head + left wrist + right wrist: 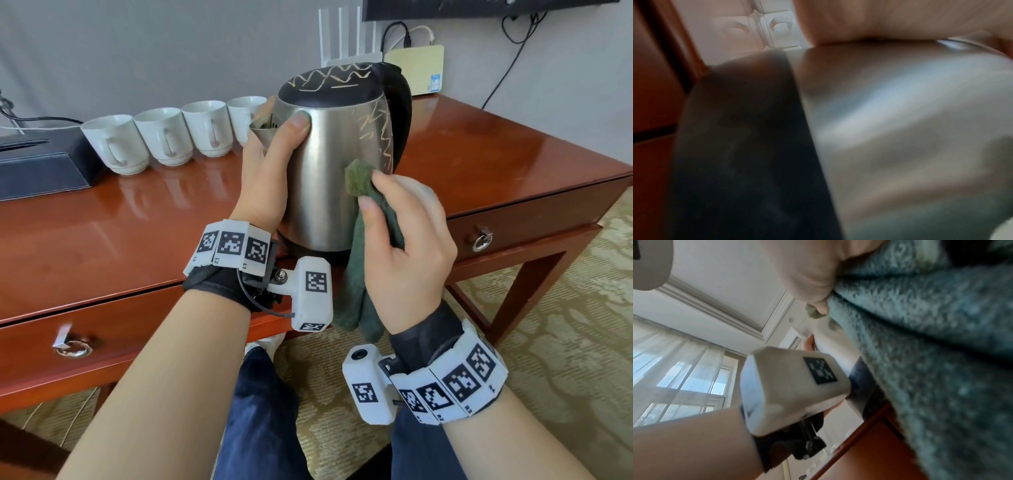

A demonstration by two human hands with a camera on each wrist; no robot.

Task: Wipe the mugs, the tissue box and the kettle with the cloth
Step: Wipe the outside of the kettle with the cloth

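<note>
Between both hands, at the desk's (102, 240) near edge, stands the steel kettle (329, 164). Its spout side is clasped by the left hand (267, 171), thumb on the metal. Against the kettle's wall the right hand (404, 246) pinches the green cloth (359, 181), whose tail hangs below the palm. Beyond the left hand sit four white mugs (164, 137), then the dark tissue box (41, 164).

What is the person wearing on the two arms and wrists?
Both forearms are bare, with no sleeves. Each wrist carries a black fabric strap under a band of white blocks printed with black square code markers. A white camera housing with the same markers sticks out from the left wrist, with a thin black cable; a similar housing with a round lens sits on the right wrist.
</note>
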